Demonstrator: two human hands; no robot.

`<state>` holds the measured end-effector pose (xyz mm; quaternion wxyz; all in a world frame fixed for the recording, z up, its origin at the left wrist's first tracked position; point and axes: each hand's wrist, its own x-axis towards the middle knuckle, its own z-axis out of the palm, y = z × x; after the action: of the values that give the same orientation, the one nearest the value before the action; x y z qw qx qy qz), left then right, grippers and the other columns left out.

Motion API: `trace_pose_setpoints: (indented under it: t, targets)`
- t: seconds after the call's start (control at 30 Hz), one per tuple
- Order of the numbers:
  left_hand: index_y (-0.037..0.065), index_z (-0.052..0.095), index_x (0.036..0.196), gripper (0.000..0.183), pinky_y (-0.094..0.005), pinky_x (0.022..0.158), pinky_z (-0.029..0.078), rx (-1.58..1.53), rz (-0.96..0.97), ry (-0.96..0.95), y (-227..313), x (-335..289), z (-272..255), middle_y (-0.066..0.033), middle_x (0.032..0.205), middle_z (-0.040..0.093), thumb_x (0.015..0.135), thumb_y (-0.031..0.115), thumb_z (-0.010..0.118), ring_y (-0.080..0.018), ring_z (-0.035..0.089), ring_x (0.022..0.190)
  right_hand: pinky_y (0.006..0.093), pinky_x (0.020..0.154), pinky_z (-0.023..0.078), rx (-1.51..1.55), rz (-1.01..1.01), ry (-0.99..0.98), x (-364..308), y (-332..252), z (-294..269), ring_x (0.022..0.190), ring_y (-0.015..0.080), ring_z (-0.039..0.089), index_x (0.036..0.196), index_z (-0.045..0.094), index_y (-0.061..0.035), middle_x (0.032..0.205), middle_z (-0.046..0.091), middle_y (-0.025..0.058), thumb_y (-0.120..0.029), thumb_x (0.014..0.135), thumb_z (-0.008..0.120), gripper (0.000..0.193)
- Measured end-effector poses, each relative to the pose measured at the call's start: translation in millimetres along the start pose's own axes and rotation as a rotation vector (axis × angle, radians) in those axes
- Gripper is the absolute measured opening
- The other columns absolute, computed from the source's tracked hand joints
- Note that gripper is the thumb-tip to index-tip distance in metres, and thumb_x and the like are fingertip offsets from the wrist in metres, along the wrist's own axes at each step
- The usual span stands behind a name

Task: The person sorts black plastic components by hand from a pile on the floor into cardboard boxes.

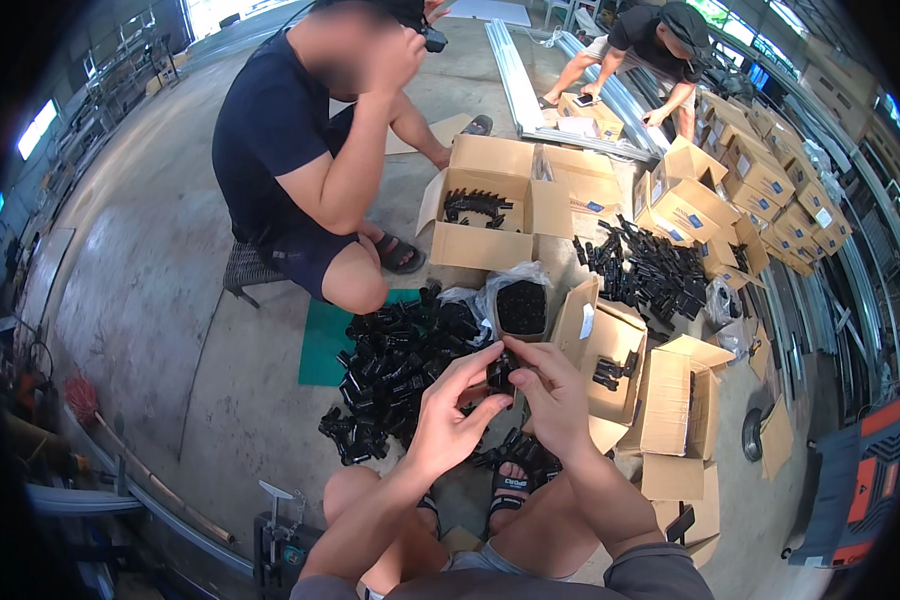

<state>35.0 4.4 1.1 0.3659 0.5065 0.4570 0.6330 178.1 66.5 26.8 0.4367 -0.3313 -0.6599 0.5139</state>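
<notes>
Between my two hands, in front of my knees, is a small black plastic part (501, 372). My left hand (458, 405) curls its fingers and thumb around the part's left side. From the right, my right hand (552, 388) pinches it with thumb and fingertips, hiding some of its shape. Just beyond and to the left lies a heap of similar black parts (385, 365), partly on a green sheet (320, 345). Directly past my fingertips stands a small container (523, 308) lined with clear plastic and filled with small black pieces.
A person (300, 150) sits on a woven stool (250, 270) at the far left; another person (660, 60) bends at the back right. Open cardboard boxes (480, 250) surround a second black heap (645, 268). Stacked cartons (770, 190) and metal profiles (515, 80) stand beyond.
</notes>
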Motion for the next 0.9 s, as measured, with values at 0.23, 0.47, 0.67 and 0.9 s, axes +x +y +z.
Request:
trace_pose_setpoints:
  t: [0.23,0.47,0.67,0.9]
  targets:
    - [0.002,0.051,0.14,0.063,-0.0308,0.086,0.056,-0.027,-0.018,-0.054,-5,-3,-8,-0.0111,0.113,0.066,0.082,-0.01,0.073,-0.0145,0.063,0.099,0.0275,0.085,0.05,0.052,-0.005,0.056,-1,6,6,0.096,0.0149,0.063,0.123,0.066,-0.0009,0.106,0.066,0.0078,-0.001,0.087,0.069,0.037]
    - [0.001,0.05,0.14,0.064,-0.0346,0.089,0.058,-0.009,-0.029,-0.073,-3,-3,-12,-0.0141,0.117,0.067,0.081,-0.013,0.072,-0.0201,0.067,0.105,0.0273,0.086,0.049,0.055,0.001,0.02,0,5,5,0.093,0.0141,0.062,0.121,0.068,-0.001,0.103,0.066,0.0072,0.001,0.084,0.07,0.037]
    - [0.002,0.052,0.14,0.065,-0.0316,0.089,0.057,0.038,-0.019,-0.067,8,-2,-10,-0.014,0.112,0.071,0.08,-0.01,0.075,-0.0148,0.067,0.101,0.0276,0.083,0.049,0.04,-0.025,-0.003,1,7,1,0.089,0.0148,0.062,0.119,0.068,-0.0006,0.099,0.065,0.0072,0.0,0.081,0.073,0.039]
    - [0.004,0.046,0.146,0.075,-0.0284,0.085,0.055,0.114,-0.046,-0.126,11,-3,-15,-0.011,0.109,0.073,0.078,-0.008,0.077,-0.0082,0.065,0.097,0.0282,0.082,0.05,0.026,-0.023,-0.031,2,7,-3,0.088,0.0149,0.062,0.117,0.069,0.0003,0.098,0.066,0.0074,-0.002,0.079,0.076,0.039]
